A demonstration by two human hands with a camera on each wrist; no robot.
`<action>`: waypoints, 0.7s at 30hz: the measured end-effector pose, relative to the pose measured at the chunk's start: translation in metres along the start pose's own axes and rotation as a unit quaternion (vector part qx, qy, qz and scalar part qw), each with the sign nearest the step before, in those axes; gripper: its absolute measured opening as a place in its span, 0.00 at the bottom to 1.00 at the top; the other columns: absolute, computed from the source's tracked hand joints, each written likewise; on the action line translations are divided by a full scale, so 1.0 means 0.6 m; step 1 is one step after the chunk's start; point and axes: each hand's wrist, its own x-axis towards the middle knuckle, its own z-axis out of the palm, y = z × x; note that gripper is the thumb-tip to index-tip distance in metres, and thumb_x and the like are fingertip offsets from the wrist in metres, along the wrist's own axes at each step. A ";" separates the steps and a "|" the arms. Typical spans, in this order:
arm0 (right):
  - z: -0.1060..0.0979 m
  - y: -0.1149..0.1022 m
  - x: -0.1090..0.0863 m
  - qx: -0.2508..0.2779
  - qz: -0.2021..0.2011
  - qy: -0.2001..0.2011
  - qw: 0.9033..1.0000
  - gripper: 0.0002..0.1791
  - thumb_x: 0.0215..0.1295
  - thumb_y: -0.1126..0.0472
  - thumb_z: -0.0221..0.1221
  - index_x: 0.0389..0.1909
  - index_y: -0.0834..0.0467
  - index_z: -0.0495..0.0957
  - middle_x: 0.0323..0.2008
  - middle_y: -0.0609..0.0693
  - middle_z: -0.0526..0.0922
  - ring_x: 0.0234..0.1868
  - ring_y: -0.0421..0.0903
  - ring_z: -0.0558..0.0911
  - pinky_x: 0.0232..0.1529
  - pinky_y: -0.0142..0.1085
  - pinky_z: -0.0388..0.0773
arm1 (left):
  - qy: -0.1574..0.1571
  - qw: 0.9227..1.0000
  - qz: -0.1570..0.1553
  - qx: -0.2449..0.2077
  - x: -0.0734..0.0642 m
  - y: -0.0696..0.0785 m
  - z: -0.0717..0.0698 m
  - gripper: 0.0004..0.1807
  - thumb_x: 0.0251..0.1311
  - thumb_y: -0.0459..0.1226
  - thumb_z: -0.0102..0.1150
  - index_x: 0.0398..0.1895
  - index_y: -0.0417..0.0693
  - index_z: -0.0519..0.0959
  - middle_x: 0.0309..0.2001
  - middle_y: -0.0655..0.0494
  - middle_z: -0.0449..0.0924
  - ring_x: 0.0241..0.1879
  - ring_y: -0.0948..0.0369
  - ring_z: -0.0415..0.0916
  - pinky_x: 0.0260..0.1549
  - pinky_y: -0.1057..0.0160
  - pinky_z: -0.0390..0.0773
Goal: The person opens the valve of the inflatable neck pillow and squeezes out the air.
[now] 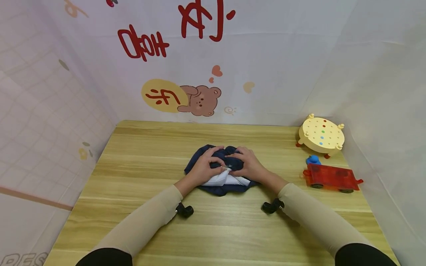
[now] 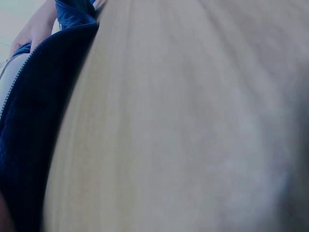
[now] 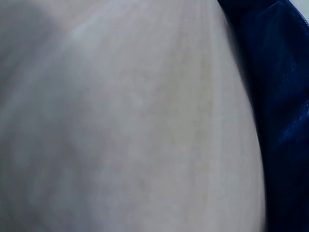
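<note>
A navy blue zippered cloth bag (image 1: 221, 190) lies crumpled on the table, with white material (image 1: 217, 179) showing in its opening. My left hand (image 1: 201, 168) grips the bag from the left, thumb and index finger curled toward a small zipper pull (image 1: 229, 166). From the right, my right hand (image 1: 249, 165) holds the dark fabric beside the same spot. In the left wrist view, zipper teeth run along the curved edge of the bag (image 2: 46, 92), and part of a hand (image 2: 41, 26) shows behind it. The right wrist view catches only the bag's shiny blue side (image 3: 285, 101).
The wooden table (image 1: 139, 173) meets printed white walls at the back and sides. To the right stand a round yellow pegged toy (image 1: 321, 135), a small blue piece (image 1: 313, 159) and a red transparent wheeled toy cart (image 1: 334, 177).
</note>
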 end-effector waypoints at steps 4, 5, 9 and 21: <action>0.000 0.002 0.000 0.000 -0.003 -0.001 1.000 0.36 0.52 0.55 0.86 0.64 0.54 0.88 0.51 0.52 0.80 0.54 0.55 0.77 0.51 0.54 0.68 | 0.003 1.000 0.005 -0.001 0.001 0.002 0.000 0.03 0.70 0.35 0.75 0.41 0.54 0.93 0.82 0.43 0.67 0.83 0.46 0.59 0.78 0.36 0.63; 0.000 0.003 0.000 -0.001 -0.003 -0.002 1.000 0.36 0.52 0.55 0.86 0.64 0.54 0.89 0.50 0.53 0.80 0.54 0.55 0.77 0.51 0.54 0.69 | 0.004 1.000 0.005 -0.002 0.001 0.002 0.000 0.03 0.70 0.35 0.75 0.41 0.54 0.93 0.82 0.43 0.67 0.83 0.46 0.59 0.77 0.36 0.63; 0.001 0.004 0.000 -0.005 -0.002 -0.003 1.000 0.35 0.53 0.55 0.87 0.64 0.55 0.89 0.52 0.53 0.81 0.55 0.55 0.77 0.53 0.56 0.70 | 0.006 1.000 0.000 0.000 0.000 0.002 0.001 0.03 0.70 0.36 0.76 0.40 0.56 0.93 0.82 0.46 0.67 0.83 0.46 0.60 0.77 0.35 0.64; -0.002 -0.002 0.003 -0.009 -0.003 -0.002 1.000 0.33 0.53 0.55 0.87 0.62 0.55 0.90 0.49 0.51 0.82 0.52 0.54 0.78 0.50 0.52 0.69 | 0.008 1.000 0.005 -0.005 0.000 0.001 0.002 0.03 0.71 0.35 0.75 0.40 0.54 0.92 0.82 0.45 0.67 0.83 0.46 0.59 0.77 0.36 0.65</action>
